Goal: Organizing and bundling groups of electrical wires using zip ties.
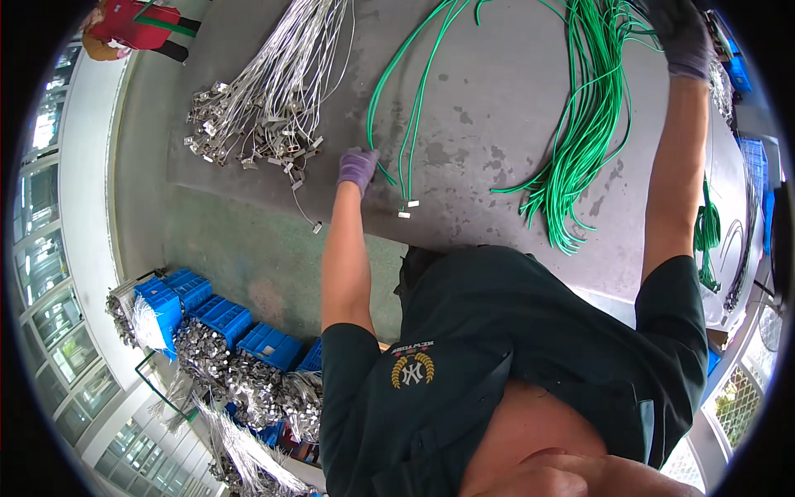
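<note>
My left hand [358, 168], in a purple glove, is at the near edge of the grey table, fingers closed around a green cable [372, 116] close to its end. Just right of it lie green cables with small white connectors [405, 214] on their ends. At the far right my right hand [681, 41], in a dark glove, reaches to the upper end of a thick bundle of green cables [586, 137]. Its fingertips are dark and partly cut off by the picture's edge, so their grip does not show.
A heap of white wires with metal connectors [257, 124] lies on the table [489, 108] at left. Blue crates [269, 344] and piled metal parts [248, 377] stand lower left. Another person in red [137, 25] is at the far left. A coiled green cable [706, 228] is at right.
</note>
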Action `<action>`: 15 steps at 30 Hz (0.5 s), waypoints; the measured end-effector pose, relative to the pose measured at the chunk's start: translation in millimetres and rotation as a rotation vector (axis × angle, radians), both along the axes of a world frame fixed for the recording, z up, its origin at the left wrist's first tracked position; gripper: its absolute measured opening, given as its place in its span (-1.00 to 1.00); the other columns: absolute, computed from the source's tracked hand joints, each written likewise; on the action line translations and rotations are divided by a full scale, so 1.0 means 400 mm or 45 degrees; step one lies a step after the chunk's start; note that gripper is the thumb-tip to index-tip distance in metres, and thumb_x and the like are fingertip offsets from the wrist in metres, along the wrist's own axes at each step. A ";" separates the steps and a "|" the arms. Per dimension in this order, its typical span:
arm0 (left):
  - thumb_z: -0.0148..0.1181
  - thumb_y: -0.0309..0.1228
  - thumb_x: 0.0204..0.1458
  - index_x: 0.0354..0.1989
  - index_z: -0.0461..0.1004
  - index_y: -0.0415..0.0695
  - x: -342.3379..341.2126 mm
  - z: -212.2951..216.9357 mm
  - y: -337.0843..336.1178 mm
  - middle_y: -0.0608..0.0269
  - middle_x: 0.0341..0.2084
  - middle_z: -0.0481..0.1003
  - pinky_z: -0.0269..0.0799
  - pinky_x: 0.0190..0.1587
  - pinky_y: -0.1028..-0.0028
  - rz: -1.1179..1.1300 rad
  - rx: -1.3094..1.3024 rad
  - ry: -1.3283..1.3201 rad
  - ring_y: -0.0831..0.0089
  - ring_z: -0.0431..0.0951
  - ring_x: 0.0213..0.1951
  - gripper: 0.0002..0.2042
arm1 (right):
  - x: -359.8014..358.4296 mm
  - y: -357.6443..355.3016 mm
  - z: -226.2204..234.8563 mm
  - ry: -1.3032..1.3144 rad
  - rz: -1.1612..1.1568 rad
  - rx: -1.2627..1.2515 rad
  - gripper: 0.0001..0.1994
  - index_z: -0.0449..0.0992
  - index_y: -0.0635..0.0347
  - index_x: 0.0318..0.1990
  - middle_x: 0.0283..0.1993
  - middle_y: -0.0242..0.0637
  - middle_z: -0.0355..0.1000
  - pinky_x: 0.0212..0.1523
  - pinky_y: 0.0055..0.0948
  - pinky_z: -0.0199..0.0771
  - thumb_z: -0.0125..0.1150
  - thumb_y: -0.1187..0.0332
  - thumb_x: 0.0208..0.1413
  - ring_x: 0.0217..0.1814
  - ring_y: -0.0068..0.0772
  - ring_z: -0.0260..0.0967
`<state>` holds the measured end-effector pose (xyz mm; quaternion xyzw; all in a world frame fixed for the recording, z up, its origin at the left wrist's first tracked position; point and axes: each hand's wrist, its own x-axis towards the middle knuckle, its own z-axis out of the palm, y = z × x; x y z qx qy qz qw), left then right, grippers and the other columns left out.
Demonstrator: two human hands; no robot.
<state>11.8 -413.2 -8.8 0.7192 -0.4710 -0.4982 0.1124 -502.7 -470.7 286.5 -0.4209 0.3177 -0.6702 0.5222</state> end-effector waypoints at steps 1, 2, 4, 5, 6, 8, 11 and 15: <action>0.16 -0.23 -0.14 -0.63 0.44 -0.14 -0.013 0.027 -0.005 0.31 -0.80 0.33 0.23 -0.70 0.45 0.093 0.061 0.135 0.50 0.30 -0.77 -0.77 | -0.111 -0.011 -0.012 0.086 0.437 -0.256 -0.78 0.42 0.08 -0.19 -0.64 -0.54 0.17 -0.72 -0.68 0.03 -0.07 0.19 0.18 -0.67 -0.69 0.07; 0.16 -0.23 -0.14 -0.63 0.44 -0.14 -0.017 0.055 0.000 0.31 -0.80 0.33 0.23 -0.70 0.45 0.099 0.065 0.132 0.50 0.30 -0.77 -0.77 | 0.125 0.065 0.041 -0.154 -0.285 0.171 -0.65 0.39 0.22 -0.14 -0.67 -0.56 0.12 -0.76 -0.67 0.01 0.02 0.10 0.12 -0.71 -0.65 0.04; 0.15 -0.26 -0.12 -0.62 0.45 -0.13 -0.060 0.118 0.004 0.34 -0.80 0.35 0.23 -0.72 0.48 0.157 0.116 0.411 0.52 0.32 -0.77 -0.79 | -0.050 0.072 -0.206 1.745 -0.105 -0.304 -0.80 0.45 0.23 -0.26 -0.33 -0.31 0.43 -0.40 -0.50 0.36 -0.05 0.35 0.06 -0.41 -0.44 0.34; 0.15 -0.26 -0.12 -0.62 0.45 -0.13 -0.050 0.137 0.029 0.34 -0.80 0.35 0.23 -0.72 0.48 0.202 0.123 0.381 0.52 0.32 -0.77 -0.79 | 0.182 0.108 -0.250 0.950 0.235 -0.077 -0.77 0.44 0.26 -0.22 -0.24 -0.24 0.46 -0.42 -0.50 0.41 -0.06 0.33 0.09 -0.37 -0.35 0.43; 0.15 -0.27 -0.12 -0.62 0.45 -0.14 -0.073 0.158 0.042 0.34 -0.78 0.36 0.23 -0.72 0.49 0.095 0.056 0.450 0.53 0.31 -0.77 -0.79 | 0.312 0.157 -0.289 0.620 0.472 0.388 -0.71 0.42 0.31 -0.14 -0.21 -0.20 0.48 -0.44 -0.53 0.44 -0.07 0.28 0.14 -0.31 -0.34 0.49; 0.16 -0.28 -0.11 -0.60 0.45 -0.16 -0.123 0.189 0.070 0.33 -0.77 0.37 0.23 -0.72 0.53 -0.051 -0.055 0.536 0.56 0.32 -0.77 -0.80 | 0.481 0.237 -0.414 0.533 0.682 0.860 -0.64 0.40 0.29 -0.06 -0.21 -0.23 0.50 -0.45 -0.55 0.47 0.02 0.20 0.11 -0.28 -0.41 0.51; 0.19 -0.37 -0.14 -0.57 0.44 -0.21 -0.177 0.187 0.111 0.31 -0.78 0.38 0.25 -0.70 0.52 -0.051 -0.165 0.545 0.58 0.34 -0.75 -0.84 | 0.651 0.337 -0.535 0.522 0.846 0.945 -0.68 0.45 0.25 -0.11 -0.26 -0.25 0.51 -0.58 -0.58 0.45 0.04 0.21 0.10 -0.36 -0.46 0.51; 0.21 -0.42 -0.16 -0.57 0.43 -0.25 -0.173 0.134 0.158 0.24 -0.75 0.42 0.31 -0.63 0.43 0.056 -0.327 0.443 0.51 0.36 -0.73 -0.85 | 0.716 0.356 -0.521 0.603 0.910 1.078 -0.69 0.44 0.27 -0.14 -0.33 -0.27 0.52 -0.62 -0.60 0.41 0.00 0.21 0.12 -0.45 -0.47 0.50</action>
